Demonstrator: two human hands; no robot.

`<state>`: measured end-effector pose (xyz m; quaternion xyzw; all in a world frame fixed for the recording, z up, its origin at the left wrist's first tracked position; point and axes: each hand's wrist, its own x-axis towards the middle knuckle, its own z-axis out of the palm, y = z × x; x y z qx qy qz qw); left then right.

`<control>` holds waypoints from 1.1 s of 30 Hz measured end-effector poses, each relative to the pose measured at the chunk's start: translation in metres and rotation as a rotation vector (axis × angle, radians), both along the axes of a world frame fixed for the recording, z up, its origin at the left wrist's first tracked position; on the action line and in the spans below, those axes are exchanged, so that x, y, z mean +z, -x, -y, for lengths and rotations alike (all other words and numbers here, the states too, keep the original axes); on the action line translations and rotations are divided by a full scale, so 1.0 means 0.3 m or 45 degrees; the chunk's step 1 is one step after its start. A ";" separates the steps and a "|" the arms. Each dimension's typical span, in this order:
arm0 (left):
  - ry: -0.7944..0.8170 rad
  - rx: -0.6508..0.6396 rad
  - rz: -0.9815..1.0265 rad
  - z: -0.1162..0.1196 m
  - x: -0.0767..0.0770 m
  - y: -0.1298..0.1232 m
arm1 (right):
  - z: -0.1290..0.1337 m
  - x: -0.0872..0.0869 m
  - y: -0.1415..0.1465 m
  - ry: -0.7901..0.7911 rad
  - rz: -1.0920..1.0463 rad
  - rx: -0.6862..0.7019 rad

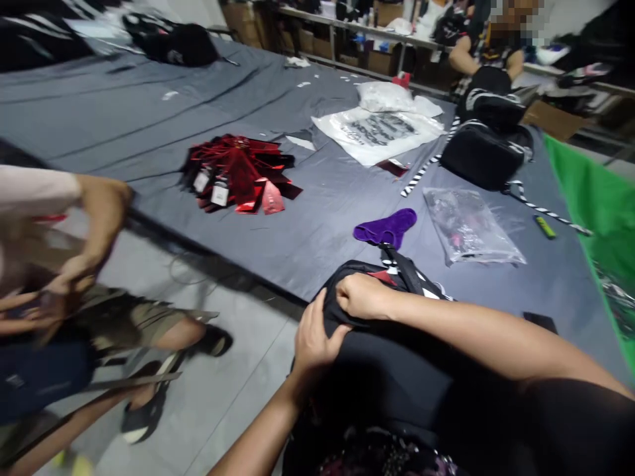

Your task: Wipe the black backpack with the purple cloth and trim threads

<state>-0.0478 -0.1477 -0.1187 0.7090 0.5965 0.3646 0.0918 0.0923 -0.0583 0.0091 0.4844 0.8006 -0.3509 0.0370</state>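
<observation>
A black bag (397, 357) lies close to my body at the table's near edge. My left hand (317, 337) is closed round the bag's upper left edge, thumb on the near side. Beside it, my right hand (364, 297) is curled, its fingers pressed at the bag's top; the fingertips are hidden, so what they hold cannot be made out. Just beyond the bag are a strap (407, 270) and a purple cloth item (387, 228).
Red and black tags (238, 175) are piled on the grey table cover (312, 218). Beyond lie a white plastic bag (377, 132), a clear packet (471, 225) and black bags (483, 155). A seated person (49, 264) is at left; another person (489, 49) is at the far side.
</observation>
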 end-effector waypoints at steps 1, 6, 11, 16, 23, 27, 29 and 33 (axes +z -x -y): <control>0.016 -0.024 0.007 0.003 0.006 0.000 | 0.004 0.008 -0.001 -0.012 0.026 0.002; 0.123 -0.016 0.069 0.004 0.028 -0.010 | 0.013 -0.028 -0.031 -0.080 0.002 -0.045; 0.265 0.039 0.154 0.006 0.049 -0.025 | 0.001 -0.084 -0.093 -0.162 -0.278 0.167; 0.385 0.060 0.234 0.006 0.079 -0.034 | 0.000 -0.072 -0.092 -0.286 -0.125 0.427; 0.604 0.199 0.285 -0.026 0.145 -0.014 | 0.010 0.014 -0.181 -0.706 0.192 0.802; 0.584 0.176 0.150 -0.035 0.152 -0.022 | 0.094 0.068 -0.431 -0.719 0.419 0.739; 0.507 0.133 0.124 -0.024 0.161 -0.032 | 0.178 0.092 -0.520 -0.757 0.474 0.597; 0.159 0.019 0.175 0.040 0.301 -0.037 | 0.394 0.127 -0.587 -1.087 0.274 0.200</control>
